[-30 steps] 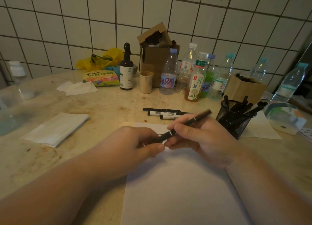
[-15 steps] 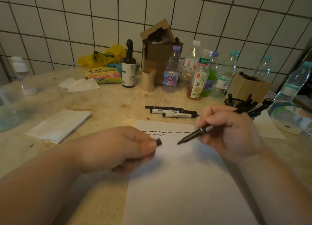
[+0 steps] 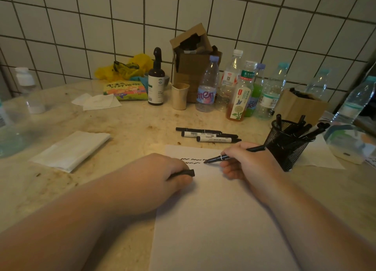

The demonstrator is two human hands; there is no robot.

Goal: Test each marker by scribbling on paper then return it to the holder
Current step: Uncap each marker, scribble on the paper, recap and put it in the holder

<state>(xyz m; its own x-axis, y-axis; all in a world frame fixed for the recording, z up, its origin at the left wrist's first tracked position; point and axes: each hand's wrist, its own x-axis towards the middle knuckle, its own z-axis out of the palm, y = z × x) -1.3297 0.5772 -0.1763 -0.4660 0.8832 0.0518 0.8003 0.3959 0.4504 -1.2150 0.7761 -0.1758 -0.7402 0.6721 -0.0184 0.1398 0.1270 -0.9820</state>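
Note:
A white sheet of paper [image 3: 215, 220] lies on the table in front of me, with wavy black scribbles [image 3: 192, 161] near its top edge. My right hand [image 3: 247, 162] grips an uncapped black marker [image 3: 234, 156], its tip touching the paper at the end of the scribbles. My left hand [image 3: 160, 175] rests on the paper's left edge and holds the black cap [image 3: 186, 172]. A black mesh holder [image 3: 286, 143] with several markers stands just right of my right hand. Three capped markers [image 3: 209, 135] lie on the table beyond the paper.
Several plastic bottles [image 3: 238, 87], a dark spray bottle [image 3: 156, 77], a beige cup [image 3: 180, 96] and cardboard boxes [image 3: 193, 63] line the tiled wall. A folded tissue [image 3: 71, 150] lies at the left. A packet [image 3: 345, 144] sits at the right.
My two hands pulled the cap off the marker and moved apart. My right hand then brought the marker tip down onto the paper beside the scribbles.

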